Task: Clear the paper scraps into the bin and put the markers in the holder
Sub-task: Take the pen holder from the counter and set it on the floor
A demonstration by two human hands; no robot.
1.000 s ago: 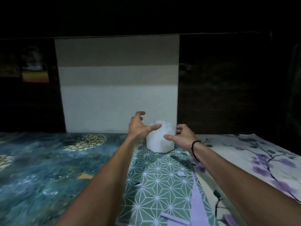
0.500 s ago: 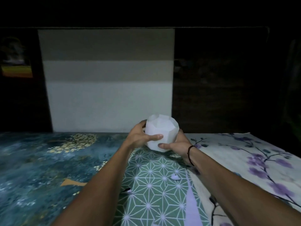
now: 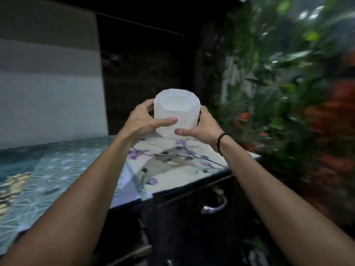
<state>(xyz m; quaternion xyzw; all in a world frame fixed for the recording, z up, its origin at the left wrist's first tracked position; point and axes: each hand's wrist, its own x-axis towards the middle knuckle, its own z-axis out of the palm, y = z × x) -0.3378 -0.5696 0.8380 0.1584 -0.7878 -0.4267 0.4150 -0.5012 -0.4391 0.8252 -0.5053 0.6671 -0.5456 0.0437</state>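
A white faceted container (image 3: 176,112) with an open hexagonal mouth is held in the air above the right end of the table. My left hand (image 3: 143,120) grips its left side and my right hand (image 3: 201,128) grips its right side, thumbs across the front. Its inside looks pale and I cannot tell if anything lies in it. No markers or paper scraps are clearly visible; the view is blurred by motion.
The table (image 3: 182,162) carries patterned sheets: floral at the right, green geometric and blue at the left. A dark cabinet with a metal handle (image 3: 214,207) stands below its right edge. Leafy plants (image 3: 284,77) fill the right side. A pale board (image 3: 50,89) leans at the back left.
Both hands closed on the white container, lifted it off the table and carried it up and to the right. The view has swung right, bringing the plants and the cabinet into sight.
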